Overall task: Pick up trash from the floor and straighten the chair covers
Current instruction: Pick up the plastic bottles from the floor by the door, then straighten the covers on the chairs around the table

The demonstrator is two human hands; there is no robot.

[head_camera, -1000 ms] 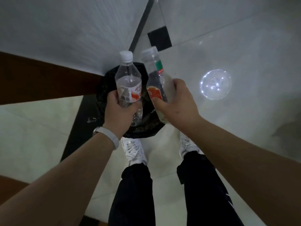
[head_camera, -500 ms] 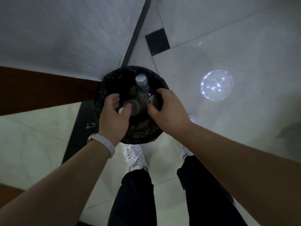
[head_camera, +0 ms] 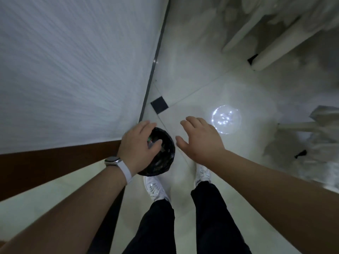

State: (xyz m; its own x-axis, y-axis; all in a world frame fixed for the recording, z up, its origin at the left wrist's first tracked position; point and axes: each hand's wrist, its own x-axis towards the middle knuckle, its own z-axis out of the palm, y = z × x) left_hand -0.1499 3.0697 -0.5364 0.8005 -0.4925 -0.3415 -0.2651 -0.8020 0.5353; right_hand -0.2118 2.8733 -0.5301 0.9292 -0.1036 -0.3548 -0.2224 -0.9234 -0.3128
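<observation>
Left hand [head_camera: 139, 145] hangs palm-down over the near-left part of the bin [head_camera: 163, 158], fingers loosely spread, holding nothing. White-strapped watch [head_camera: 117, 163] on that wrist. Right hand [head_camera: 200, 140] is held over bare floor [head_camera: 183, 85] just right of the bin, fingers apart, empty.

Bin is small, round, lined with a black bag, standing on the floor against the wall [head_camera: 73, 70], beside the brown baseboard [head_camera: 55, 160]. Inside, a glimpse of bottle [head_camera: 153, 142] label, red and green, mostly hidden by the left hand; contents otherwise too dark to tell.

White shoes [head_camera: 156, 189] and dark trousers below, the left shoe just beside the bin.

Round light reflection [head_camera: 225, 119] on tile right of the right hand. Covered chairs [head_camera: 275, 24], blurred, at upper right and right edge.
</observation>
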